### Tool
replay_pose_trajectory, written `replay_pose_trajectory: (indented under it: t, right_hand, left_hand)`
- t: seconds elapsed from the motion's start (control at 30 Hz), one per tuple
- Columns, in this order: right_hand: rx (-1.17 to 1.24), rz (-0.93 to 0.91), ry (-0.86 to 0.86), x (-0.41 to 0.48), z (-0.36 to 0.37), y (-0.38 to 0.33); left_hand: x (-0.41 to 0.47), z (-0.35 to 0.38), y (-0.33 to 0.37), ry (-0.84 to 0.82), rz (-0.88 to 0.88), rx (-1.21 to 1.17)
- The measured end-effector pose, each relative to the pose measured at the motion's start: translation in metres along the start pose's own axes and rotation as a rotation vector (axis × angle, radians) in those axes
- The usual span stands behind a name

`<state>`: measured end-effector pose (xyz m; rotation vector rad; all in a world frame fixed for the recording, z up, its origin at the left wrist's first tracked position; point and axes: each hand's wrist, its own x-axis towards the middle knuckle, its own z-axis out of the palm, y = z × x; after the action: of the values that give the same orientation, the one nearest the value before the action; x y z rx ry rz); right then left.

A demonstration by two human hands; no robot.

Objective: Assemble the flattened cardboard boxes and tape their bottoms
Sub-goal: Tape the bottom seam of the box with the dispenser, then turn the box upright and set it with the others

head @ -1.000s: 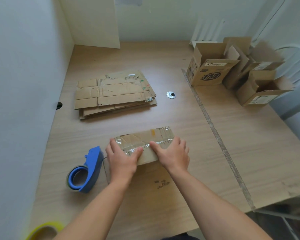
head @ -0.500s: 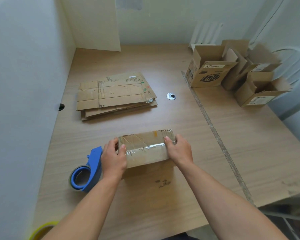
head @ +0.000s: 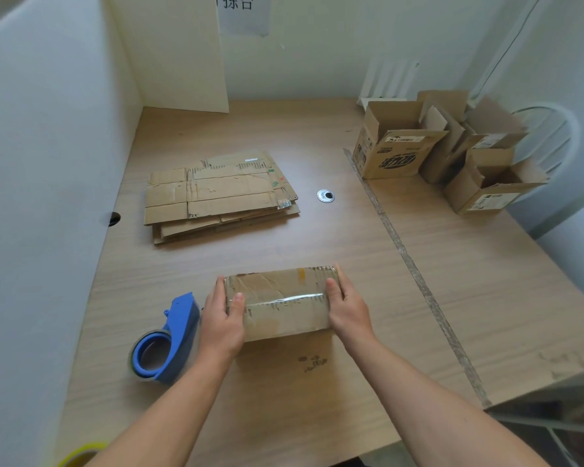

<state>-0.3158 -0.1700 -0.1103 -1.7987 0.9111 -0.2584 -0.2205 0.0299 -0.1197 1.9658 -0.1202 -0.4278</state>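
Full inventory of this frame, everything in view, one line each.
taped box: 1, brown, near centre, between the hands
flattened boxes: 1 stack, brown, far left of centre
open boxes: at least 3, brown, far right
tape dispenser: 1, blue, beside left hand
tape roll: 1, yellow, bottom-left edge
grommet: 1, silver, mid-table
table: 1, light wood, under everything
left hand: 1, grips box's left end
right hand: 1, grips box's right end
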Motion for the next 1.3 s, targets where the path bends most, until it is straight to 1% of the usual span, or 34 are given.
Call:
replay_pose_trajectory:
  t: [0.1, 0.3, 0.4, 0.47, 0.57, 0.63, 0.7, 0.77, 0.83, 0.9, 0.93, 1.0, 1.1, 1.2, 1.3]
  right_hand:
    - [-0.067, -0.064, -0.075, 0.003, -0.007, 0.003]
    - [-0.037, -0.163, 0.041, -0.010, -0.006, 0.014]
    - [-0.011, -0.185, 0.053, -0.013, -0.013, 0.013]
    - [0.049, -0.182, 0.032, -0.013, -0.021, 0.007]
    - [0.167, -0.164, -0.015, -0.013, -0.031, -0.007]
    - [0.232, -0.135, 0.036, -0.010, -0.035, -0.014]
    - [0.297, -0.055, 0.062, -0.004, -0.038, -0.019]
    - [0.337, 0.066, -0.016, 0.003, -0.040, -0.020]
    - [0.388, 0.168, -0.123, 0.004, -0.040, -0.021]
    - [0.419, 0.192, -0.218, 0.002, -0.039, -0.021]
    - [0.430, 0.188, -0.233, 0.001, -0.038, -0.020]
    - [0.459, 0.182, -0.214, 0.001, -0.036, -0.018]
    - [0.495, 0.185, -0.164, 0.005, -0.032, -0.018]
    - [0.512, 0.194, -0.117, 0.010, -0.029, -0.017]
    - [0.471, 0.221, -0.077, 0.015, -0.031, -0.019]
  left_hand:
    - [-0.008, -0.004, -0.003, 0.011, 0.070, 0.028]
    - [-0.031, -0.004, -0.005, 0.055, 0.152, 0.038]
    - [-0.036, -0.011, -0.005, 0.033, 0.159, 0.008]
    - [-0.036, -0.018, 0.001, 0.028, 0.165, -0.031]
    - [-0.030, -0.021, 0.014, 0.030, 0.157, -0.058]
    - [-0.024, -0.019, 0.021, 0.048, 0.103, -0.172]
    - [-0.020, -0.019, 0.025, 0.064, 0.051, -0.274]
    - [-0.021, -0.018, 0.026, 0.064, 0.054, -0.281]
    - [-0.025, -0.017, 0.028, 0.052, 0.116, -0.260]
    - [-0.026, -0.017, 0.033, 0.017, 0.182, -0.254]
    - [-0.025, -0.017, 0.036, -0.003, 0.189, -0.266]
    - [-0.021, -0.017, 0.041, -0.030, 0.169, -0.327]
    - [-0.016, -0.021, 0.046, -0.027, 0.134, -0.392]
    - [-0.015, -0.024, 0.046, -0.056, 0.145, -0.360]
    - [-0.014, -0.030, 0.042, -0.150, 0.232, -0.258]
